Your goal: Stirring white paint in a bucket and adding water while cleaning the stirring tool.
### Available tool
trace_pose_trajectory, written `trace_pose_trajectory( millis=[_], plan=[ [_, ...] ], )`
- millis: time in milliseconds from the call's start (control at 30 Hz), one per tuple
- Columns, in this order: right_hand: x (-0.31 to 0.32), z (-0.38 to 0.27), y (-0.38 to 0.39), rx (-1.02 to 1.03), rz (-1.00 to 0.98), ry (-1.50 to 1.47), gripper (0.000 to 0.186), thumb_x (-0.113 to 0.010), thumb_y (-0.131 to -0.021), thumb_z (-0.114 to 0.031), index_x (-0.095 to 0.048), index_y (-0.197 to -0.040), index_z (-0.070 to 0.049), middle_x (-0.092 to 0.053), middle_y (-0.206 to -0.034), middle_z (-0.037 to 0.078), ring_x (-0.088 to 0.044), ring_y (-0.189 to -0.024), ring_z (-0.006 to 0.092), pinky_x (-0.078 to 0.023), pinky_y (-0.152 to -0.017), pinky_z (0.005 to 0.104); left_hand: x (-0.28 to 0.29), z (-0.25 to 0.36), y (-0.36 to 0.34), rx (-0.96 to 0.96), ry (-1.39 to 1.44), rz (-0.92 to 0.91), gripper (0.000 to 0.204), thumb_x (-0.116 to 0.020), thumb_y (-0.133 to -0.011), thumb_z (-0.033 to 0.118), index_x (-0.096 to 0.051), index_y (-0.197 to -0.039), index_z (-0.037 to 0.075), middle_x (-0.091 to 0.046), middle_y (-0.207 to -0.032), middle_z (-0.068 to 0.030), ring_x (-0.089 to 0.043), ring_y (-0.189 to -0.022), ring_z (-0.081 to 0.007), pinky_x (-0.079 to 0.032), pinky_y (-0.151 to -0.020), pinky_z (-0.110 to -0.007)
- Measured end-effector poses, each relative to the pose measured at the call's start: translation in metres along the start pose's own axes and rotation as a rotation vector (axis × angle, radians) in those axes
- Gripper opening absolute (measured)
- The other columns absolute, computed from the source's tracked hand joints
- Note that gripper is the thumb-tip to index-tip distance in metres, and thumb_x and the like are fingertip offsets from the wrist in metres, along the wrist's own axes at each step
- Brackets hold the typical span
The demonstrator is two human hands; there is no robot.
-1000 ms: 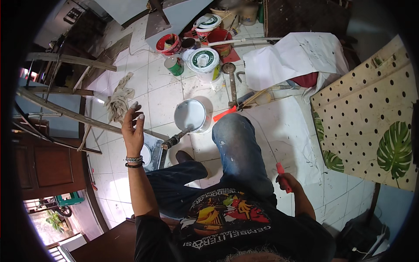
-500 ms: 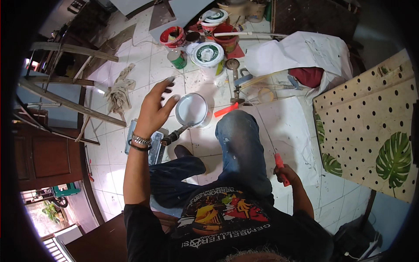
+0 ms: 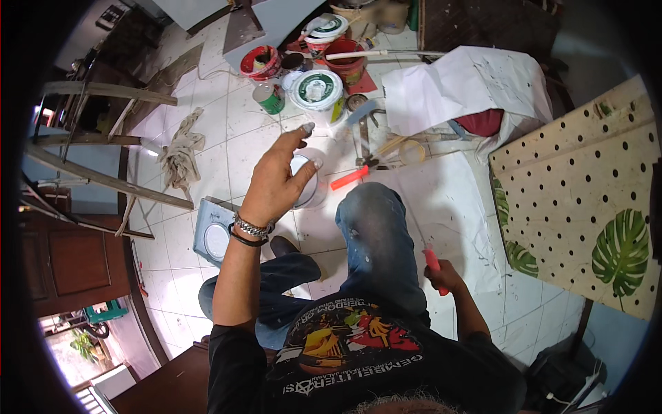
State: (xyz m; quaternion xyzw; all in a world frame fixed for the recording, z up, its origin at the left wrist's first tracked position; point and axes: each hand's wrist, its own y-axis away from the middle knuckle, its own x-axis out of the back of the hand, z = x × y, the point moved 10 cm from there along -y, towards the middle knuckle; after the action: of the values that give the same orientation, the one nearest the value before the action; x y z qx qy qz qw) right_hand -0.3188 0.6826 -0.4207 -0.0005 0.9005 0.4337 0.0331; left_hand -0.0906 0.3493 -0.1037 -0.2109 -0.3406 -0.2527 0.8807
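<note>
My left hand (image 3: 279, 176) is raised over a bucket of white paint (image 3: 310, 192), thumb and fingers apart with nothing between them. It hides much of the bucket. In my right hand (image 3: 448, 277) is a red handle (image 3: 432, 261) with a thin metal rod running forward from it; what sits at the rod's far end cannot be made out. On the floor past my knee lies an orange-red piece (image 3: 349, 178) shaped like a handle. Left of my forearm is a blue paint tray (image 3: 201, 231) with a round white shape on it.
Lidded white tub (image 3: 316, 90), red buckets (image 3: 346, 67) and a green can (image 3: 269, 99) stand ahead. A crumpled cloth (image 3: 181, 153) lies left, near a wooden ladder (image 3: 110, 176). White sheeting (image 3: 455, 90) and a dotted leaf-patterned board (image 3: 572, 200) are on the right.
My left hand has shifted right, across the bucket. A dark-handled tool seen beside the bucket earlier no longer shows. My right hand keeps the red handle and has barely moved.
</note>
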Motion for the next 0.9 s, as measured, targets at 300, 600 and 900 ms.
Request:
trace_pose_trajectory(
  millis=[300, 600, 900],
  plan=[
    [0.025, -0.071, 0.024, 0.247, 0.188, 0.248, 0.012, -0.063, -0.071, -0.012, -0.057, -0.069, -0.003, -0.055, -0.056, 0.001, -0.052, -0.045, 0.0098, -0.041, -0.043, 0.0258, 0.043, -0.01, -0.07, -0.155, -0.102, 0.289, 0.056, -0.064, -0.081, 0.02, -0.042, -0.128, 0.0, -0.051, -0.125, -0.0182, -0.052, -0.111, -0.0279, -0.044, -0.088, -0.035],
    [0.025, -0.096, 0.033, 0.512, 0.222, 0.346, 0.014, -0.069, -0.069, -0.011, -0.06, -0.075, -0.002, -0.058, -0.06, 0.005, -0.055, -0.056, 0.012, -0.046, -0.056, 0.0288, 0.033, 0.005, -0.108, -0.116, -0.288, 0.241, 0.043, -0.061, -0.081, 0.037, -0.05, -0.104, 0.002, -0.062, -0.077, -0.0197, -0.062, -0.072, -0.0353, -0.047, -0.061, -0.043],
    [0.035, -0.121, 0.046, 0.606, 0.503, 0.526, 0.024, -0.075, -0.068, -0.018, -0.056, -0.07, -0.002, -0.057, -0.059, 0.01, -0.055, -0.051, 0.0212, -0.044, -0.052, 0.032, 0.027, 0.001, -0.101, -0.133, -0.266, 0.235, 0.04, -0.058, -0.085, 0.027, -0.045, -0.118, 0.008, -0.062, -0.093, -0.0188, -0.06, -0.083, -0.0353, -0.048, -0.067, -0.041]
  ],
)
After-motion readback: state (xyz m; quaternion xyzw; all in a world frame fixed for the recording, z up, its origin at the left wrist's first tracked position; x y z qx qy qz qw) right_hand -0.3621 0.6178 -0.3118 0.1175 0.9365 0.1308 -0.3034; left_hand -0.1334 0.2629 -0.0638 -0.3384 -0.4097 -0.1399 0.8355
